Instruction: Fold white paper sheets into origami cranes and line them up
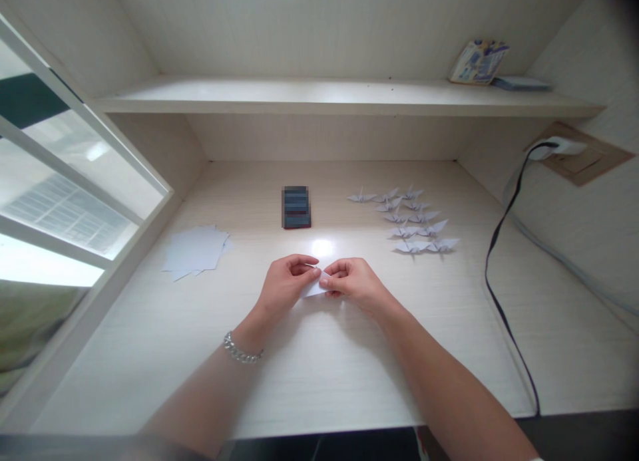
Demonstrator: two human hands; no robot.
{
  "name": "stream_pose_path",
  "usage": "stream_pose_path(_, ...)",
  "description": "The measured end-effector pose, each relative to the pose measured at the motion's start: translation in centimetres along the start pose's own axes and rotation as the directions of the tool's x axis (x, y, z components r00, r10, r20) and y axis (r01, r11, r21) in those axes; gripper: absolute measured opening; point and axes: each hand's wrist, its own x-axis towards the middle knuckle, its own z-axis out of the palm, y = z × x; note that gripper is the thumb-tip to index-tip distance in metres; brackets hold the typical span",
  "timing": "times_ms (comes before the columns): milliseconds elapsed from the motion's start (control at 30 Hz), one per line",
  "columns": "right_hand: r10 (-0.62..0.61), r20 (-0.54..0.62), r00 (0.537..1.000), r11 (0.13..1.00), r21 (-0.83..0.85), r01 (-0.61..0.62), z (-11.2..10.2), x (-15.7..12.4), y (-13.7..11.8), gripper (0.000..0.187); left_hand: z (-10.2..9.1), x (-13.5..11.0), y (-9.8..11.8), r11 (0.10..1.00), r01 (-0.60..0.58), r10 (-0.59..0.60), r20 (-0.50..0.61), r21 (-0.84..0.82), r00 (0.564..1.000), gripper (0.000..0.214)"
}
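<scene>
Head view: left hand (pixel 287 281) and right hand (pixel 352 283) are meeting low over the desk (pixel 379 354), fingers curled, both pinching one small folded paper (pixel 316 288) between them

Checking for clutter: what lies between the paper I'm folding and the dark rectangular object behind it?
Only bare desk with a glare spot, head view.

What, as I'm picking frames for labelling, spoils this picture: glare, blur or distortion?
Head view: a bright glare spot sits on the desk just beyond the left hand and right hand, which pinch the folded paper in sharp focus; head view: the dark block behind is pixelated; head view: the shelf edge bows slightly from wide-angle distortion, and the top right corner darkens.
</scene>
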Motion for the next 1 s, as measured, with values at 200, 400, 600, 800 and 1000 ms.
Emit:
stream_pose_path(200, -0.007, 0.007, 1.000, 1.000, 0.003, 0.007, -0.02, 0.16, 0.23, 0.023, 0.11, 0.03, -0.07, 1.000, -0.008, 0.008, 0.007, -0.007, 1.000, 0.032)
stream_pose_path(400, -0.027, -0.003, 1.000, 0.999, -0.028, 0.027, 0.13, 0.22, 0.40, 0.022, 0.16, 0.11, -0.47, 1.000, 0.013, -0.013, -0.021, -0.016, 1.000, 0.034)
stream_pose_path(600, -0.061, -0.017, 0.998, 0.994, -0.093, 0.059, 0.42, 0.03, -0.04, 0.024, 0.02, 0.25, -0.74, 0.998, 0.036, -0.037, -0.035, -0.041, 0.999, 0.036)
stream_pose_path(800, -0.077, -0.032, 0.997, 0.989, -0.127, 0.072, 0.59, -0.15, -0.30, 0.024, 0.12, 0.08, -0.61, 0.996, 0.025, -0.030, -0.063, -0.081, 0.998, 0.038)
stream_pose_path(1000, -0.060, -0.037, 0.998, 0.994, -0.095, 0.056, 0.67, -0.10, -0.21, 0.026, 0.10, 0.03, -0.44, 0.996, 0.052, -0.057, -0.063, -0.079, 0.996, 0.037)
